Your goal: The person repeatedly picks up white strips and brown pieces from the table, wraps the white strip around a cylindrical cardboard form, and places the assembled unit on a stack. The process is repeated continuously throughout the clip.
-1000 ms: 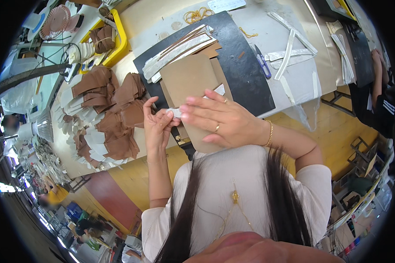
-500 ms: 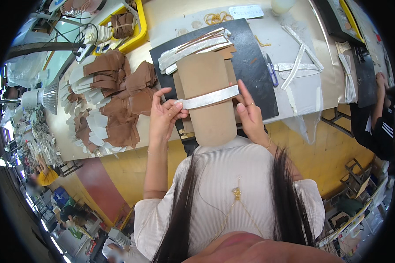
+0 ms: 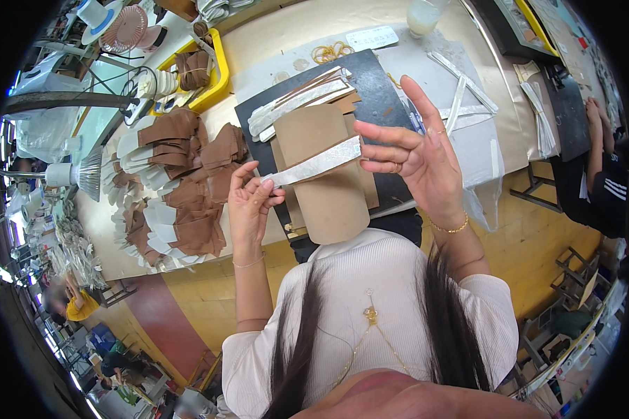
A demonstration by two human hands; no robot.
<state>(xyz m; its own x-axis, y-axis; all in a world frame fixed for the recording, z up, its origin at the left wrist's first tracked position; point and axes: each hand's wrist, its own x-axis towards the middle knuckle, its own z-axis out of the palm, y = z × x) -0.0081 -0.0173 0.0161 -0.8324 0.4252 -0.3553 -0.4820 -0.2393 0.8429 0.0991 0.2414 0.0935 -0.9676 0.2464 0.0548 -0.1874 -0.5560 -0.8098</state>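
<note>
My left hand (image 3: 250,202) pinches the left end of a long pale strip (image 3: 314,162) with a brown edge. The strip slants up to the right across a tan curved panel (image 3: 328,206). At its right end, my right hand (image 3: 423,153) is raised with the fingers stretched and spread, some fingertips right by the strip's tip. Whether they touch it I cannot tell. Under the panel is a black board (image 3: 381,91), and more pale strips with brown edges (image 3: 300,105) are stacked at the board's far side.
Piles of brown and pale cut pieces (image 3: 182,181) cover the table's left side. A yellow bin (image 3: 217,77) holds bundled pieces behind them. Loose white strips (image 3: 461,87) and a cup (image 3: 424,17) lie at the back right. A lamp (image 3: 84,173) juts in from the left.
My right hand has lifted away from the panel's right edge and spread its fingers. The strip now slants, its left end shifted left with my left hand. The panel sits lower left in view.
</note>
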